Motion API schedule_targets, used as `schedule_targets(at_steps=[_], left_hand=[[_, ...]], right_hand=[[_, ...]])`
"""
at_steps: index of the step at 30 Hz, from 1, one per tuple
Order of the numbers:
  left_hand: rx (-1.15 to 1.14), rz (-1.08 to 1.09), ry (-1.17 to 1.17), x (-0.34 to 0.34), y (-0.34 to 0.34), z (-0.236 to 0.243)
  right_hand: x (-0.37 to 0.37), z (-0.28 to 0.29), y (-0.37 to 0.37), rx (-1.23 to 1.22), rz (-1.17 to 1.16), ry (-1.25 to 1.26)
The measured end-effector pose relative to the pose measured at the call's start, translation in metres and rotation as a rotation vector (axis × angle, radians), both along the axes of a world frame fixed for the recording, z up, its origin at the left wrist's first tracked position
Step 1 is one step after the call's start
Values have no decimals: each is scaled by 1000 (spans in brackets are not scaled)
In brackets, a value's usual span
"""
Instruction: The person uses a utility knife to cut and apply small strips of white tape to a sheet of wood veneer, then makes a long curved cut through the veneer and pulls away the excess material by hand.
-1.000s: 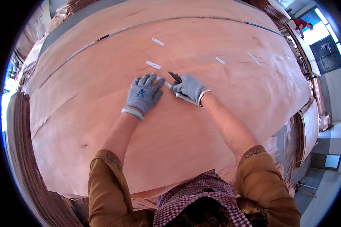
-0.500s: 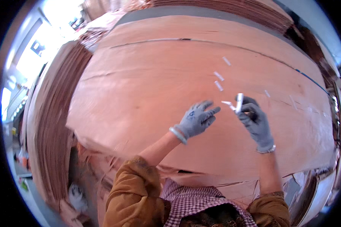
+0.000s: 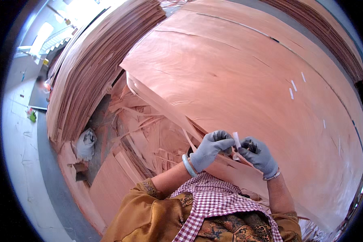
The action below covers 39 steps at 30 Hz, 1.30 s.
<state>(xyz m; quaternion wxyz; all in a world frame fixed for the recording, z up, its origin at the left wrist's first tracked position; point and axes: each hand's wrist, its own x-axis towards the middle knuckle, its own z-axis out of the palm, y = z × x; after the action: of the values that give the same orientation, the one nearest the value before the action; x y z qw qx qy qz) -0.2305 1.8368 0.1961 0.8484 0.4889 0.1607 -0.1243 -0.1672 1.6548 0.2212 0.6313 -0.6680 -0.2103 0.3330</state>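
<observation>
Both my hands wear grey gloves and meet close to my body, over the near edge of a wide reddish wood veneer sheet [image 3: 230, 76]. My right hand [image 3: 259, 155] is closed around a small roll of white tape [image 3: 236, 139], which stands up between the two hands. Thumb and fingers of my left hand [image 3: 212, 148] are pinched together at the tape from the other side. Their tips partly hide what they grip. Farther right on the sheet lie several short white tape strips [image 3: 291, 93].
A tall stack of veneer sheets [image 3: 97, 68] rises at the left. Torn veneer scraps [image 3: 143, 133] cover the floor below the sheet's left edge, near a whitish bag [image 3: 86, 144]. A long thin rod-like line [image 3: 246, 26] crosses the far part of the sheet. Another stack [image 3: 322, 28] stands beyond.
The view has swung left. My hands have come together nearer my body; the left, spread open before, now pinches at the tape. My right hand still holds the roll.
</observation>
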Motion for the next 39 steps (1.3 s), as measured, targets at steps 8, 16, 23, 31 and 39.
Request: schedule_targets(at_steps=[8, 16, 23, 31, 39], left_hand=[[1059, 63, -413, 38, 141, -30], [1842, -151, -526, 113, 302, -65], [1824, -372, -437, 130, 338, -106], [1623, -382, -759, 146, 333, -47], [1526, -429, -1093, 243, 241, -50]], right_hand=[[63, -21, 68, -28, -151, 151], [122, -34, 174, -157, -228, 136], [146, -31, 193, -309, -478, 163], [173, -33, 191, -373, -719, 118], [252, -80, 163, -279, -687, 122]])
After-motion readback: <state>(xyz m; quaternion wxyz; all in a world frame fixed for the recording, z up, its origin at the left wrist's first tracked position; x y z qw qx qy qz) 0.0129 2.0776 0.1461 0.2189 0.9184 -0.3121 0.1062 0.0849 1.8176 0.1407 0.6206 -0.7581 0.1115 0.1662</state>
